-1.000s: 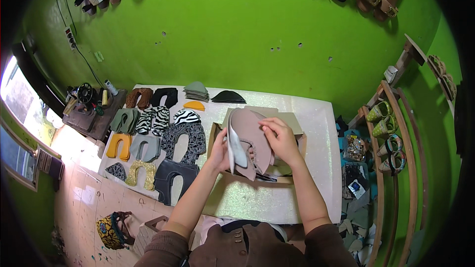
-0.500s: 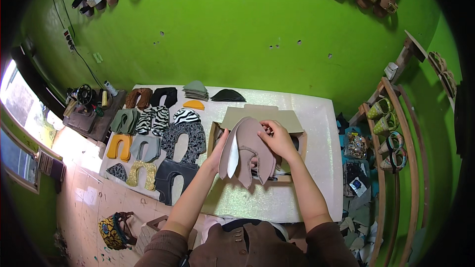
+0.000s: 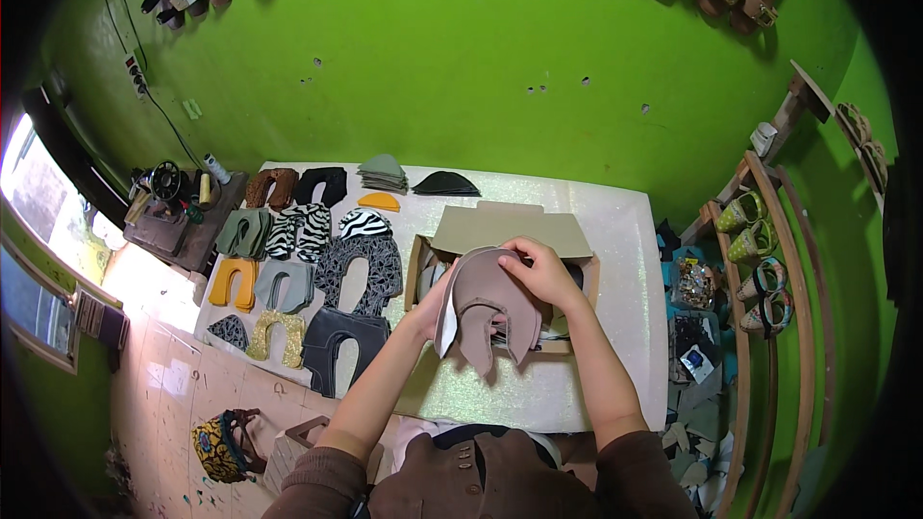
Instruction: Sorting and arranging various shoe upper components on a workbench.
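Note:
Above the open cardboard box [image 3: 510,229], I hold a small stack of taupe U-shaped shoe upper pieces [image 3: 514,293] between both hands. My left hand [image 3: 429,311] grips the stack's left side, its fingers mostly hidden behind the pieces. My right hand [image 3: 540,274] pinches the top right edge, thumb in front and fingers curled behind. A white underside shows along the left edge of the stack. Some fingertips show through the U-shaped gap. The box's contents are mostly covered by the stack and my hands.
On the white table [image 3: 615,327], sorted piles of cut pieces lie left, including a zebra-print pile [image 3: 312,234], a yellow pile [image 3: 232,284] and a black pile [image 3: 346,346]. A sewing machine [image 3: 168,192] stands at far left. A wooden rack [image 3: 798,327] with sandals stands right.
The taupe pieces have come closer together, showing less white underside, and their top edge sits a little lower. Both hands still hold them.

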{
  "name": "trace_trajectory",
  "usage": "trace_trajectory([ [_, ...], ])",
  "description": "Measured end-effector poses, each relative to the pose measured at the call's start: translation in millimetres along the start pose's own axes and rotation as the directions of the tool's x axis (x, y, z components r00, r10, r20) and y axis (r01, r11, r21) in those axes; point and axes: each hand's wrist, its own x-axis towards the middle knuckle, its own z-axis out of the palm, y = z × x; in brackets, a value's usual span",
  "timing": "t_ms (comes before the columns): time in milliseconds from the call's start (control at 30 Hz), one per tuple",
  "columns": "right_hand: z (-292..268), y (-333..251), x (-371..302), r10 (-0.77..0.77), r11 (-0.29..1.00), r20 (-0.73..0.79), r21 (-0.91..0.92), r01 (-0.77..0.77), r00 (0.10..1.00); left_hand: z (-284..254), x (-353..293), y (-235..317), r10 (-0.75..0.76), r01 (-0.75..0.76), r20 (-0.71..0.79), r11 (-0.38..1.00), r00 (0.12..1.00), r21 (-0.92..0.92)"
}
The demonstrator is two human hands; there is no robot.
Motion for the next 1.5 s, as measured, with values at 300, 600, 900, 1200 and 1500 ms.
trace_trajectory([
  [300,-20,-30,-14,-0.019,0.921,0.075,0.389,-0.012,0.997,-39,7,-7,-0.004,0.009,0.02,0.974,1.0,-0.226],
  [600,-44,-71,-29,-0.164,0.966,0.185,0.227,0.12,0.969,-28,-1,-1,-0.027,0.022,-0.037,0.993,0.999,-0.119],
  [900,-25,-58,-12,-0.114,0.988,0.144,0.123,0.097,0.983,-9,-9,5,-0.056,0.055,-0.024,0.997,0.998,-0.054],
  [1200,-3,-16,5,-0.208,0.935,0.029,-0.286,0.208,0.978,-19,-8,-5,0.018,-0.016,0.198,1.0,0.98,-0.011],
  [1500,10,-1,-7,-0.015,0.986,0.094,-0.164,0.031,0.995,-23,-15,13,0.038,-0.039,0.104,0.999,0.994,0.003],
])
